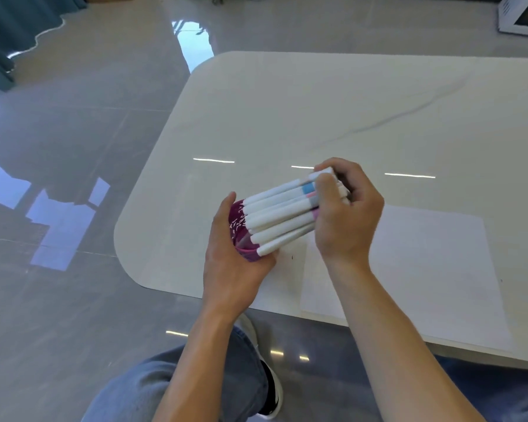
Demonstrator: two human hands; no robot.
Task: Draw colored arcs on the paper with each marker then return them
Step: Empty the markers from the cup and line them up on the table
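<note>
White markers at the mouth of a magenta case
The case is gripped by the left hand, the markers by the right hand; its print is unreadable

A person's left hand gripped a magenta pouch above a white table. Their right hand clasped the far ends of a bundle of white markers sticking out of it. A blank sheet of paper lay beneath the right hand.
</note>
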